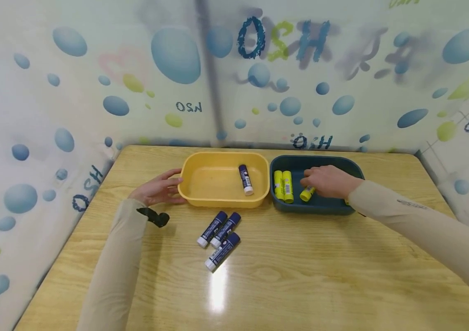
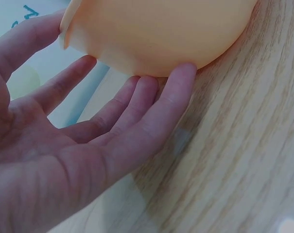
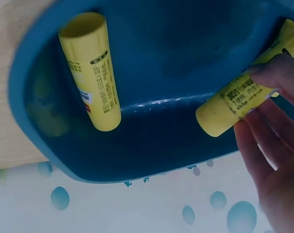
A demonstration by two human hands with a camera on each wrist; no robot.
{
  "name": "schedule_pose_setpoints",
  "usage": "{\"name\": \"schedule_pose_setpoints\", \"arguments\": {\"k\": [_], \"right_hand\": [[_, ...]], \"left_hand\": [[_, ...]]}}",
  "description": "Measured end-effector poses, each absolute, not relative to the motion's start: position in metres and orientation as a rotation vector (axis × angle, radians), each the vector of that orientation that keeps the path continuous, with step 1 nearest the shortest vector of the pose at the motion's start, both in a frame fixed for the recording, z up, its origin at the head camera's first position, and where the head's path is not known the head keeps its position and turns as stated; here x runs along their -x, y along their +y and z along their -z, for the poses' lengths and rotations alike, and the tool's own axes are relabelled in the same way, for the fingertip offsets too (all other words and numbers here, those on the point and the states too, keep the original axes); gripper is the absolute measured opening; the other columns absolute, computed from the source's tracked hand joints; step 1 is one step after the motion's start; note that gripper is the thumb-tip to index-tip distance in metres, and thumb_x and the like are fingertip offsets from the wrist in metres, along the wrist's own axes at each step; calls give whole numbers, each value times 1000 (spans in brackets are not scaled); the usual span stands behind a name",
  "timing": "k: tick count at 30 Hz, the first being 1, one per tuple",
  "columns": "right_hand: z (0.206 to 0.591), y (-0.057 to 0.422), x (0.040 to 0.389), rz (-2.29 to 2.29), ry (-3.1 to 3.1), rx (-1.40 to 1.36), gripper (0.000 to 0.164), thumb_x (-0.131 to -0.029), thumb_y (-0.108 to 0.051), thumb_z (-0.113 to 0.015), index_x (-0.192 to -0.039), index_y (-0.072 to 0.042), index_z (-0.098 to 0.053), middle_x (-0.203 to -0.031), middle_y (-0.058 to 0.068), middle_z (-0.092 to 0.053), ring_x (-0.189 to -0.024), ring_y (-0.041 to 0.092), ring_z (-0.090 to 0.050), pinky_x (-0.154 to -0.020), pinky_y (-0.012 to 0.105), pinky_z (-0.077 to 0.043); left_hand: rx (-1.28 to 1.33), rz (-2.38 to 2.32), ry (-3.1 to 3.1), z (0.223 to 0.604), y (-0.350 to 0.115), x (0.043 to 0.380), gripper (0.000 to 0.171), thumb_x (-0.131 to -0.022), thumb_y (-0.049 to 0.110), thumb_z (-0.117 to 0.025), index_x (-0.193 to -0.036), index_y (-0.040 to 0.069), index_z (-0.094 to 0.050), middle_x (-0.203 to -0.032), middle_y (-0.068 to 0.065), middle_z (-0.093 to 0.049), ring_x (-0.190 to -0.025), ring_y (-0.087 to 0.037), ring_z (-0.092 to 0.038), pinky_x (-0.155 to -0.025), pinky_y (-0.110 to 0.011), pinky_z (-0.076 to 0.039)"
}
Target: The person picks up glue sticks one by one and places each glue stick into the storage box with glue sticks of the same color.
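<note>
Inside the blue tray [image 1: 313, 208] are seemingly four tubes [image 1: 287, 187].

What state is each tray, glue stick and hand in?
Yellow tray: upright, one navy glue stick inside
Blue tray: upright, part-filled
Three navy glue sticks: on table
Two yellow glue sticks: side by side
Rightmost yellow glue stick: untouched
Left hand: touching yellow tray
Right hand: pinching another yellow glue stick

head: downward | wrists: close | head+left: yellow tray [image 1: 211, 181] | head+right: blue tray [image 1: 314, 208]
</note>
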State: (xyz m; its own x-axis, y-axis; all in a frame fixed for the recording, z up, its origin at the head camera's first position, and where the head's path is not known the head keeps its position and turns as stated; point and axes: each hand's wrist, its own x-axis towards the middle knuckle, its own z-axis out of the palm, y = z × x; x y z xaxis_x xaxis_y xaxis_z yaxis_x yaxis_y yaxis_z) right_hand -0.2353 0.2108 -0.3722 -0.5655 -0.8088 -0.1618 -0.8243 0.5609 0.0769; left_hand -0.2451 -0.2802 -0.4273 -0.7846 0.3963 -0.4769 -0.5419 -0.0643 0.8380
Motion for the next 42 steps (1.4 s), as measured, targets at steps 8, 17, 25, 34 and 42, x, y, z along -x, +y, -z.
{"name": "schedule_pose_setpoints", "arguments": {"k": [8, 17, 25, 34, 42], "right_hand": [[381, 204, 248, -302, 2588, 1501, 26, -79, 7, -74, -97, -11, -71, -91, 4, -60, -82, 22, -59, -67, 32, -54], [389, 202, 254, -444, 2490, 1629, 34, -81, 6, -72, -113, -5, -68, -111, 10, -62, -102, 26, -57, -86, 39, -51], [391, 203, 256, -430, 2466, 1661, 42, -81, 7, -71, -122, -3, -64, -120, 14, -57, -110, 30, -55, -88, 40, -51], [394, 201, 256, -280, 2534, 1600, 28, -83, 5, -72, -108, -7, -65, -111, 11, -56, -93, 23, -51, -78, 36, -53], [389, 203, 251, -54, 2712, 1550, 25, -82, 4, -72, -102, -7, -63, -108, 10, -56, -91, 22, -54, -67, 31, -53]], "left_hand": [[179, -1910, 1581, 425, -276, 246, 61, -103, 14, -47, -154, 18, -16, -142, -16, -31, -110, -28, -55, -97, -56, -41], [176, -1910, 1566, 426, -274, 248, 60, -103, 13, -46, -154, 18, -15, -142, -16, -32, -108, -28, -57, -97, -57, -41], [164, -1909, 1582, 426, -274, 248, 59, -103, 12, -46, -154, 17, -15, -142, -16, -32, -108, -28, -57, -97, -57, -41], [170, -1901, 1599, 425, -276, 247, 60, -103, 14, -47, -154, 17, -15, -141, -16, -33, -106, -27, -58, -97, -57, -41], [163, -1898, 1601, 425, -278, 245, 60, -103, 14, -47, -154, 17, -15, -140, -16, -34, -107, -27, -57, -98, -58, -40]]}}
